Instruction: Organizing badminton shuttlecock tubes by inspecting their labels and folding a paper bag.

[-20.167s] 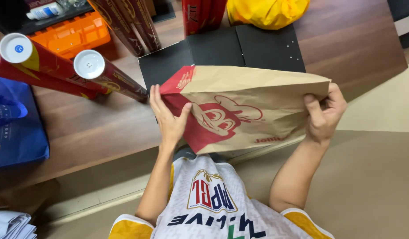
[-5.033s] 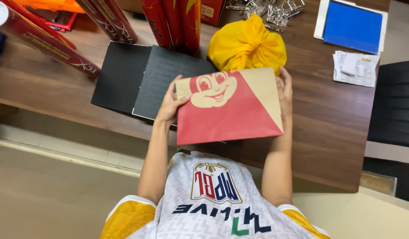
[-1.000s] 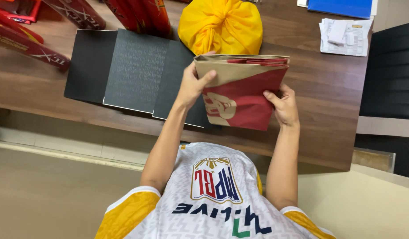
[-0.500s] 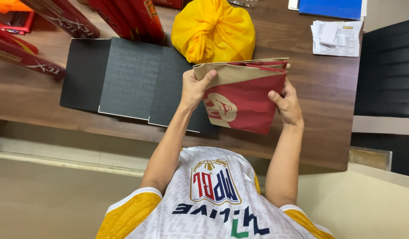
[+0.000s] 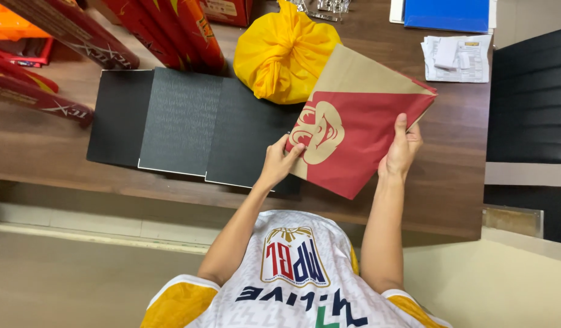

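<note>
Counting from the head view: I see one paper bag (image 5: pixel 359 130), flat, red and tan, held tilted above the wooden desk (image 5: pixel 457 182). Left hand (image 5: pixel 279 163) pinches its near-left edge, fingers curled together. Right hand (image 5: pixel 402 149) grips its right edge, thumb up on the red face, other fingers hidden behind. One yellow tied plastic bag (image 5: pixel 283 54) sits just beyond the paper bag, edges overlapping in view. Three black panels (image 5: pixel 180 121) lie side by side left of the paper bag. Several red tubes (image 5: pixel 165 30) far left; exact count cut off. One blue folder (image 5: pixel 447 13) and one paper stack (image 5: pixel 457 58) beyond-right. Bare desk right of the paper bag up to the black chair (image 5: pixel 530 97).
</note>
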